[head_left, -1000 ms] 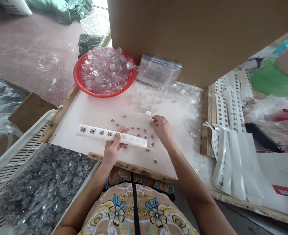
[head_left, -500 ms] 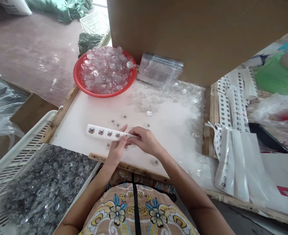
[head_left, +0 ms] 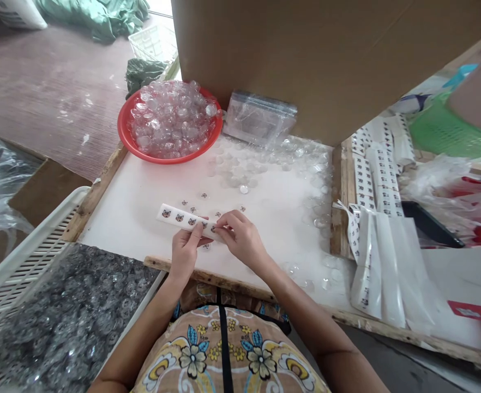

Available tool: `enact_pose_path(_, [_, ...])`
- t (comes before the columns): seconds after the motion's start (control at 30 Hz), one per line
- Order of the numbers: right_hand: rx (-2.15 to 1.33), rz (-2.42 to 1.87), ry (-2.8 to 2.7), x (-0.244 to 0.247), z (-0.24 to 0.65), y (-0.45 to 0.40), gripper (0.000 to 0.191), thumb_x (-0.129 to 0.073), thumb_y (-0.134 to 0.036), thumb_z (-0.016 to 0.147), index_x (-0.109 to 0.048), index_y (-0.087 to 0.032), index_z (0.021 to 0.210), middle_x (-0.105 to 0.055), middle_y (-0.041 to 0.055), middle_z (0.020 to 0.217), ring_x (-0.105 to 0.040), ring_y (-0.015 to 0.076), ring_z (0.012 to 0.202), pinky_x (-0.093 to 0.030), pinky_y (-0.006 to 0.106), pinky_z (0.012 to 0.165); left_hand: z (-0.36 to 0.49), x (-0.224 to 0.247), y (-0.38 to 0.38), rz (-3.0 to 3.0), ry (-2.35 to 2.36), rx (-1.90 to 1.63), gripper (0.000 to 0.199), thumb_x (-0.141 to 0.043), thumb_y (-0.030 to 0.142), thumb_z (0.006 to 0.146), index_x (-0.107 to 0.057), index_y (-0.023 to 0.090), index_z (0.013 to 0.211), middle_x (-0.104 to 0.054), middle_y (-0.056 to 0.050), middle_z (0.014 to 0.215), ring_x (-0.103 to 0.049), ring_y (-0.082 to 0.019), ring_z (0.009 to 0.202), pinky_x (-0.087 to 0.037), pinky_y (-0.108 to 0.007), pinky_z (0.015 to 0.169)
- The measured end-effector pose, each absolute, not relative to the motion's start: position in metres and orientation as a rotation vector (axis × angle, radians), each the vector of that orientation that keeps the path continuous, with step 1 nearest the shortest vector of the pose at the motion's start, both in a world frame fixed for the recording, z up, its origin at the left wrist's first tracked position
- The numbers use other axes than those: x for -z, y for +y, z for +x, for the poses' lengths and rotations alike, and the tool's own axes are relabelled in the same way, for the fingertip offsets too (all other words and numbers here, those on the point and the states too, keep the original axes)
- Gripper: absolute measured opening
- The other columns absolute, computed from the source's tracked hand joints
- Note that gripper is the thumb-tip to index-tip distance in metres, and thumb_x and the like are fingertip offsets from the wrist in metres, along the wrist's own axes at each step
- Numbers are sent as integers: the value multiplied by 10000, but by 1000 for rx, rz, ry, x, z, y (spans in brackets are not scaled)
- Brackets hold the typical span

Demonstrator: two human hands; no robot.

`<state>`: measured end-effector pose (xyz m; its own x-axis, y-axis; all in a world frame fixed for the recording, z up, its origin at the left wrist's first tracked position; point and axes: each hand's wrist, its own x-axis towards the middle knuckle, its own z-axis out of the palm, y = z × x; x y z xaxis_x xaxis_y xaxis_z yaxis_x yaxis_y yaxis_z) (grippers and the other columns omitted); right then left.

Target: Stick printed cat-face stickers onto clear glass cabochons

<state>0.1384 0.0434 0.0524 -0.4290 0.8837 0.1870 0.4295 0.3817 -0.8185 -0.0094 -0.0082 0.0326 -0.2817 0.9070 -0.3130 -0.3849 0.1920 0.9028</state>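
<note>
The white strip [head_left: 179, 217] of printed cat faces is held over the near part of the surface [head_left: 120, 213], sloping down towards its right end. The left hand [head_left: 184, 248] has its grip closed around the strip, thumb on top; the right hand [head_left: 241, 237] keeps a narrow grip at the right end, though whether a sticker is pinched there cannot be told. A crooked pull there could crease or tear a sticker, and a slack left thumb could let the strip twist. Small cat-face discs [head_left: 204, 195] lie just beyond the strip, where a low sweep of the fingers might scatter them. Farther out are a clear disc [head_left: 244, 189] and a heaped red bowl [head_left: 169, 160], whose contents could spill if knocked.
</note>
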Motion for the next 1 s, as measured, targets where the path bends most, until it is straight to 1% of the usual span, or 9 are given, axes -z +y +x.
enact_pose_path(0.07, [-898,-1128,-2039,-50,139,43,64,-547,-164,871,-583,-216,884,-624,62,910,-591,188,845,-487,305,713,-9,-31,-9,554,1298,-1390,428,-708,462,782,-718,126,1047,-742,-92,981,-713,-237,853,-618,-323,685])
enact_pose_path(0.17, [-961,-1176,-2012,-47,141,43,95,-564,-182,876,-592,-220,957,-641,51,918,-608,175,818,-495,293,706,-8,-31,-8,559,1298,-1375,426,-711,459,780,-719,126,1046,-736,-96,1021,-713,-238,861,-620,-331,704])
enact_pose_path(0.3, [-887,-1191,-1979,-46,140,42,79,-563,-185,889,-617,-227,929,-650,46,889,-619,168,795,-492,277,677,-9,-34,-6,596,1279,-1369,425,-692,448,803,-710,124,1077,-739,-94,983,-713,-242,873,-619,-341,737])
enact_pose_path(0.43, [-736,-1074,-1960,-45,141,42,99,-523,-189,915,-613,-223,894,-647,66,897,-616,183,860,-504,301,731,-8,-34,-2,576,1244,-1376,421,-697,446,801,-710,132,1081,-743,-84,928,-716,-242,858,-617,-364,755])
enact_pose_path(0.57, [-807,-1035,-1875,-50,153,48,107,-517,-180,903,-605,-229,866,-641,53,885,-613,178,868,-513,309,753,-7,-31,1,544,1242,-1392,409,-705,446,794,-714,131,1055,-742,-87,946,-714,-231,838,-621,-364,742])
enact_pose_path(0.63, [-854,-1099,-1847,-52,158,53,78,-546,-196,889,-611,-232,913,-648,46,906,-611,175,850,-513,311,748,-6,-30,2,537,1269,-1400,403,-705,453,790,-718,131,1033,-738,-94,989,-710,-229,845,-621,-358,736])
enact_pose_path(0.73, [-924,-1128,-1898,-53,159,55,112,-576,-220,880,-630,-233,977,-658,50,948,-614,171,844,-515,300,740,-4,-31,2,545,1281,-1392,408,-706,459,787,-717,130,1029,-733,-99,1008,-709,-236,856,-621,-361,736])
enact_pose_path(0.87, [-905,-1127,-1931,-48,147,49,99,-541,-201,894,-634,-233,893,-646,54,899,-620,168,819,-512,290,705,-2,-34,-1,563,1273,-1384,407,-700,452,796,-710,127,1040,-738,-96,965,-711,-245,861,-620,-367,740])
enact_pose_path(1.0, [-823,-1087,-1950,-48,138,40,140,-497,-189,903,-612,-237,839,-641,74,936,-617,192,900,-518,337,774,-2,-32,-3,536,1269,-1399,414,-717,463,774,-714,132,1023,-740,-91,967,-711,-245,863,-619,-372,745])
